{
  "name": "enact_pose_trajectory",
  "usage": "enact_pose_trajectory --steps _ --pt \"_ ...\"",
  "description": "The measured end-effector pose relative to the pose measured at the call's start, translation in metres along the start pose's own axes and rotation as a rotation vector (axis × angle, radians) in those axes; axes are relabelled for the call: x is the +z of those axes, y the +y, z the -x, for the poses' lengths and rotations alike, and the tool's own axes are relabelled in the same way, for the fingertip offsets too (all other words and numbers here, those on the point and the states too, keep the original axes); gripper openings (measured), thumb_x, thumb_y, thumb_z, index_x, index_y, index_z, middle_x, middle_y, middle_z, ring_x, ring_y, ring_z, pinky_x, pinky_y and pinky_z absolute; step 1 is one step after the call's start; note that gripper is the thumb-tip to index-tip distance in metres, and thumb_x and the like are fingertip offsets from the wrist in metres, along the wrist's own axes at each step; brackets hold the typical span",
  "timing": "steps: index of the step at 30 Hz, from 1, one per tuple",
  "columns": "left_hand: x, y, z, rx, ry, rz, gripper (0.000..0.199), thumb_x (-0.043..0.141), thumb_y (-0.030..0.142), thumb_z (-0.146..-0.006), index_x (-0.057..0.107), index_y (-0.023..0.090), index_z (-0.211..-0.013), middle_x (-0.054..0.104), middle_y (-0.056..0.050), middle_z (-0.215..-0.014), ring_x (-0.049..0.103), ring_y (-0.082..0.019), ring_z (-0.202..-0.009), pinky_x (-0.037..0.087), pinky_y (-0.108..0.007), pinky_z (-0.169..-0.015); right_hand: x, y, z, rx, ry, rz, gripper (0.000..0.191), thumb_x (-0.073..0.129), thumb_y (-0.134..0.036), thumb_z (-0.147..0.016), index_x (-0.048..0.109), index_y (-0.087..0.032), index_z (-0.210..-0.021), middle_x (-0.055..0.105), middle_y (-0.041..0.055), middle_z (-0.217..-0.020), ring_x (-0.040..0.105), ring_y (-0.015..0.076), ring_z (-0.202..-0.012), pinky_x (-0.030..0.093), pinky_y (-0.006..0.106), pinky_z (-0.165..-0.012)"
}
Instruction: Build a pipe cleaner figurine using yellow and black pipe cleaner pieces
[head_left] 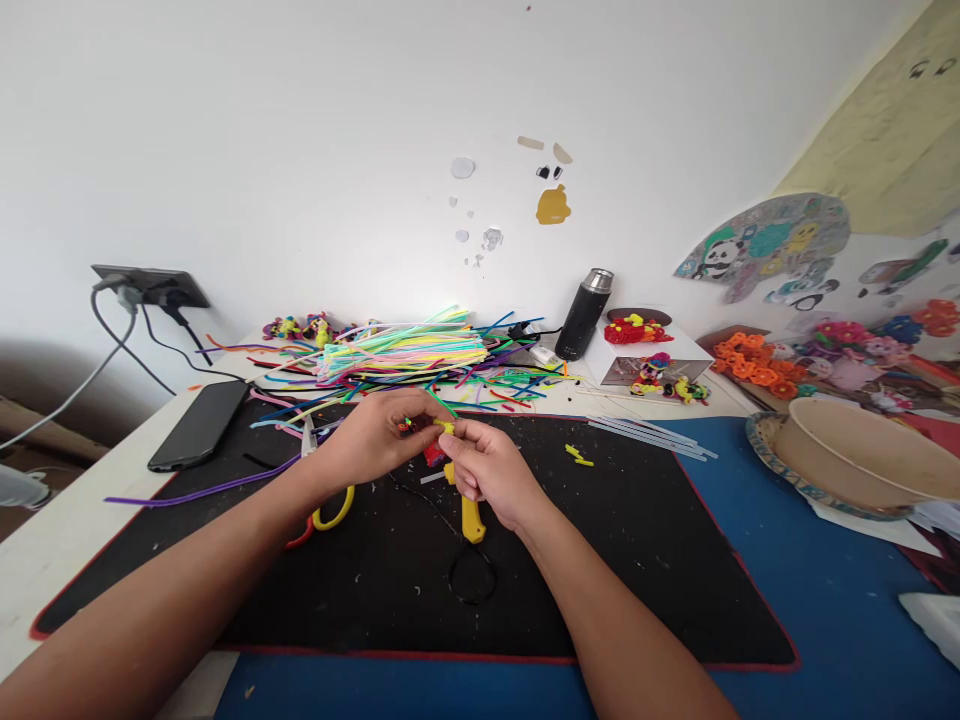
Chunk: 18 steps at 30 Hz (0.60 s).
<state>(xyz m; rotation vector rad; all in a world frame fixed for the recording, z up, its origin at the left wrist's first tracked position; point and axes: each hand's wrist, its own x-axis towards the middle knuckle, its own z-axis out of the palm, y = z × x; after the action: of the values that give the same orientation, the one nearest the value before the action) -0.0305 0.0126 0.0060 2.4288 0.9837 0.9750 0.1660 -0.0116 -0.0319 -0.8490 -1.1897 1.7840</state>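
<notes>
My left hand (pixel 382 430) is closed around a small colourful pipe-cleaner figure (pixel 433 455), mostly hidden by the fingers; red and blue bits show below. A yellow pipe-cleaner piece (pixel 445 427) on it is pinched by the fingertips of my right hand (pixel 487 465), and the hands meet there. Under the right hand a yellow glue gun (pixel 472 520) lies on the black mat (pixel 600 570), its black cord looped nearby. Scissors with a yellow and red handle (pixel 334 510) lie beneath my left wrist. Short yellow pipe-cleaner pieces (pixel 579 456) rest to the right.
A heap of pipe cleaners (pixel 405 350) lies along the wall. A phone (pixel 199 425) is at left, under a power strip (pixel 150 285). Behind stand a black flask (pixel 585 315) and a white box (pixel 652 350). Clear glue sticks (pixel 652 437) and a bowl (pixel 870 450) are at right.
</notes>
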Motion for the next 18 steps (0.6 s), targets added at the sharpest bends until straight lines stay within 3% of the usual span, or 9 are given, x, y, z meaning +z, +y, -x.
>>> enact_pose_trajectory --steps 7,18 --pt "0.008 -0.008 0.003 -0.085 -0.019 0.055 0.018 0.063 0.03 -0.1 0.078 0.021 -0.103 0.079 -0.005 -0.095 0.073 -0.018 -0.082 0.054 -0.026 -0.074 -0.001 0.001 -0.001 0.003 0.027 0.019 0.047 0.083 -0.06 -0.078 0.057 -0.022 -0.085 0.038 -0.0139 -0.046 0.032 0.0064 -0.038 0.024 0.023 -0.042" --pt "-0.003 -0.005 -0.001 -0.18 -0.108 0.216 0.019 0.064 0.033 -0.099 0.078 0.02 -0.104 0.079 -0.004 -0.091 0.074 -0.017 -0.079 0.056 -0.025 -0.072 -0.001 -0.003 0.001 0.019 -0.029 0.011 0.044 0.082 -0.058 -0.081 0.058 -0.021 -0.086 0.041 -0.0127 -0.048 0.034 0.0066 -0.039 0.022 0.023 -0.041"
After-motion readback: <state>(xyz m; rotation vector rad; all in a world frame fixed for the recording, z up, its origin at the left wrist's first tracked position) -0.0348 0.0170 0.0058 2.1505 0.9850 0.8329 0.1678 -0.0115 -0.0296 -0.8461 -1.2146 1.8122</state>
